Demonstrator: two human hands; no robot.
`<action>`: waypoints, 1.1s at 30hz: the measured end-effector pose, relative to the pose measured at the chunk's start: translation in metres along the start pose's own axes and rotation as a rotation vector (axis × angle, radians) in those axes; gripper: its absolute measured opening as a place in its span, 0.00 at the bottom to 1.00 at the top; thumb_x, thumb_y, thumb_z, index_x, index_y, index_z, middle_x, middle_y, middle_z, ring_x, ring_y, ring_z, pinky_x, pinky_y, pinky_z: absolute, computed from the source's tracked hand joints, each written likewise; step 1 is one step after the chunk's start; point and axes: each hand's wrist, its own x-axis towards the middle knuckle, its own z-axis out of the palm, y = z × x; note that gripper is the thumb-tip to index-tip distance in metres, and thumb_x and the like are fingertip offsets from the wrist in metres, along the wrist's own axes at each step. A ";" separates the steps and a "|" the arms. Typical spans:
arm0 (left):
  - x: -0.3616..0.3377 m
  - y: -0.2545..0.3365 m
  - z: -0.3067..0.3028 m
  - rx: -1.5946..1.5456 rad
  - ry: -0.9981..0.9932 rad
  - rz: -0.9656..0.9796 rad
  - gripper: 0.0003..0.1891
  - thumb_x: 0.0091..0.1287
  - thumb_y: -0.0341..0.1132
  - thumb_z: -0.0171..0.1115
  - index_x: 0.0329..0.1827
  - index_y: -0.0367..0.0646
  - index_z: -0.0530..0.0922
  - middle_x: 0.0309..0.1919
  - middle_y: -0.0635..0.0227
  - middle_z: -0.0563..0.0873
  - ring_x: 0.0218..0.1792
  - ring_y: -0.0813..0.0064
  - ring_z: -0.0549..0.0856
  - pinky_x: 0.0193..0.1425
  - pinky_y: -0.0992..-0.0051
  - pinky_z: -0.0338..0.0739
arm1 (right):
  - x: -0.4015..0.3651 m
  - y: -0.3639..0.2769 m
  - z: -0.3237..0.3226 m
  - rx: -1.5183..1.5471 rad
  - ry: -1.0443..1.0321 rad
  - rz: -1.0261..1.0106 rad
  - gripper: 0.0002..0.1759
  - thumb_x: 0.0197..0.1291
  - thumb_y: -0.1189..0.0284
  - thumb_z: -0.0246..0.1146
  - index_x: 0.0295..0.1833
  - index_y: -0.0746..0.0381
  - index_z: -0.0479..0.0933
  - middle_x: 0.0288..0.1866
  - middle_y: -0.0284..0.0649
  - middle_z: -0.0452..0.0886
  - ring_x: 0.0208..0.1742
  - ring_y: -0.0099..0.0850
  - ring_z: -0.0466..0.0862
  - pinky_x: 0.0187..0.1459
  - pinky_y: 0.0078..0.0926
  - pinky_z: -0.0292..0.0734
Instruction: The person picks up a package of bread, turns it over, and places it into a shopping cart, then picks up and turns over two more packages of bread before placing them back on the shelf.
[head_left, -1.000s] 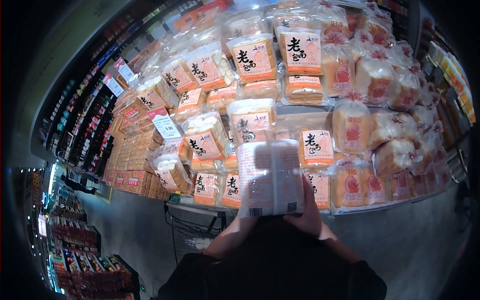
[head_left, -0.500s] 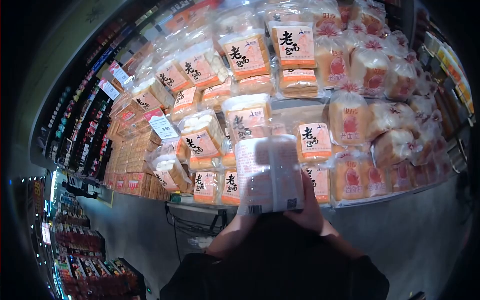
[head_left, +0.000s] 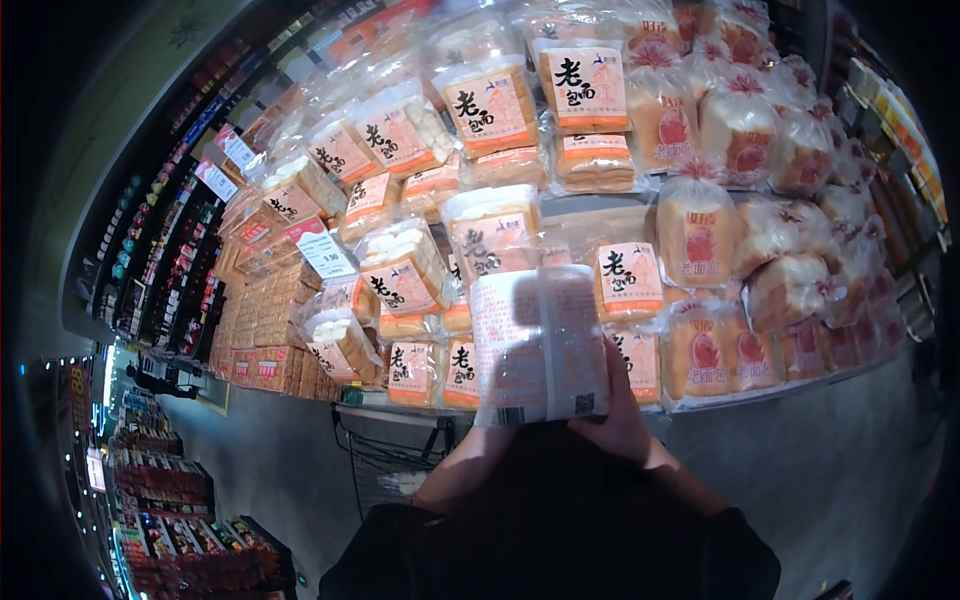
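Observation:
A bag of bread (head_left: 540, 345) is held up in front of me, its printed back facing me. A barcode and a small square code show along its lower edge. My right hand (head_left: 618, 415) grips the bag's right side, thumb at the lower corner and fingers along the edge. Under the lower left corner is my left hand (head_left: 482, 447), supporting the bag; its fingers are mostly hidden behind it. Just beyond the bag stands another packaged loaf (head_left: 500, 230), and a loaf with an orange label (head_left: 630, 280) lies to its right.
Tiered display shelves carry several rows of bagged bread, including tied bags with red print (head_left: 697, 235) on the right. A price card (head_left: 320, 248) stands at left beside stacked brown packages (head_left: 260, 320). Cables hang from a frame (head_left: 390, 425) below the shelf.
Almost nothing differs. The held bag has risen very slightly in view, and both hands keep their places on it.

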 end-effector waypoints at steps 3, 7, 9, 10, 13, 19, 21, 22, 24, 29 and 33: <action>0.001 -0.008 -0.007 -0.023 0.003 -0.024 0.19 0.79 0.37 0.49 0.68 0.38 0.71 0.58 0.60 0.81 0.57 0.69 0.82 0.61 0.69 0.81 | -0.002 0.004 -0.001 -0.022 0.011 0.009 0.67 0.45 0.78 0.77 0.82 0.64 0.35 0.81 0.52 0.49 0.82 0.45 0.51 0.78 0.43 0.52; 0.004 -0.022 -0.018 -0.193 -0.006 -0.039 0.18 0.79 0.37 0.52 0.67 0.41 0.71 0.58 0.62 0.80 0.58 0.71 0.80 0.61 0.69 0.80 | -0.003 0.007 -0.001 -0.042 0.022 0.008 0.67 0.45 0.78 0.76 0.82 0.64 0.34 0.81 0.53 0.49 0.82 0.45 0.52 0.78 0.43 0.53; 0.005 -0.022 -0.018 -0.190 0.010 -0.061 0.20 0.79 0.40 0.49 0.68 0.39 0.70 0.59 0.60 0.80 0.58 0.69 0.81 0.61 0.68 0.80 | -0.002 0.007 -0.002 -0.046 0.024 0.009 0.67 0.45 0.78 0.76 0.82 0.64 0.34 0.81 0.52 0.49 0.82 0.45 0.52 0.78 0.43 0.53; 0.005 -0.021 -0.019 -0.172 0.011 -0.075 0.22 0.80 0.43 0.45 0.69 0.38 0.69 0.59 0.58 0.80 0.59 0.66 0.81 0.62 0.66 0.80 | -0.002 0.006 -0.003 -0.055 0.026 0.009 0.67 0.45 0.78 0.76 0.82 0.64 0.34 0.81 0.52 0.49 0.82 0.45 0.52 0.78 0.43 0.53; 0.009 -0.028 -0.025 -0.001 0.047 -0.104 0.25 0.80 0.46 0.42 0.69 0.37 0.69 0.59 0.56 0.80 0.58 0.64 0.82 0.61 0.64 0.81 | 0.000 0.001 -0.003 -0.027 0.024 0.020 0.66 0.45 0.79 0.75 0.82 0.64 0.35 0.81 0.52 0.49 0.82 0.44 0.52 0.78 0.43 0.53; 0.010 -0.007 -0.006 0.006 0.103 -0.114 0.23 0.80 0.45 0.43 0.67 0.37 0.70 0.55 0.57 0.81 0.54 0.66 0.83 0.57 0.65 0.84 | 0.001 0.012 -0.002 0.000 0.023 0.005 0.66 0.45 0.79 0.75 0.82 0.64 0.35 0.82 0.51 0.49 0.82 0.42 0.52 0.78 0.42 0.52; 0.012 -0.008 -0.009 0.076 0.101 -0.102 0.22 0.80 0.44 0.43 0.66 0.37 0.71 0.54 0.57 0.82 0.53 0.67 0.84 0.56 0.66 0.84 | 0.003 0.012 -0.002 -0.002 0.026 0.001 0.66 0.45 0.79 0.75 0.82 0.64 0.35 0.82 0.51 0.49 0.82 0.42 0.51 0.78 0.42 0.51; 0.014 -0.013 -0.015 0.158 0.091 -0.088 0.22 0.80 0.44 0.43 0.66 0.37 0.71 0.54 0.58 0.82 0.53 0.67 0.84 0.55 0.67 0.84 | 0.003 0.011 -0.001 -0.004 0.028 -0.002 0.66 0.45 0.79 0.75 0.82 0.64 0.35 0.82 0.51 0.49 0.82 0.42 0.51 0.78 0.42 0.51; 0.015 -0.015 -0.018 0.228 0.091 -0.072 0.22 0.80 0.43 0.43 0.66 0.37 0.71 0.53 0.59 0.83 0.51 0.68 0.85 0.54 0.68 0.85 | 0.004 0.010 -0.001 -0.001 0.030 0.005 0.66 0.45 0.79 0.75 0.82 0.64 0.35 0.82 0.51 0.49 0.82 0.42 0.51 0.78 0.42 0.51; 0.016 -0.032 -0.037 -0.175 0.074 -0.116 0.21 0.80 0.43 0.43 0.66 0.37 0.71 0.50 0.62 0.84 0.47 0.72 0.85 0.49 0.72 0.85 | 0.004 0.008 0.000 0.003 0.028 0.047 0.66 0.45 0.78 0.75 0.82 0.65 0.35 0.81 0.51 0.49 0.82 0.43 0.51 0.78 0.42 0.51; 0.018 -0.010 -0.014 -0.115 0.147 -0.160 0.22 0.80 0.44 0.43 0.66 0.37 0.71 0.50 0.62 0.84 0.47 0.72 0.85 0.49 0.73 0.85 | 0.006 0.013 0.002 0.020 0.030 0.025 0.65 0.45 0.78 0.75 0.82 0.65 0.36 0.81 0.51 0.50 0.82 0.42 0.52 0.78 0.43 0.52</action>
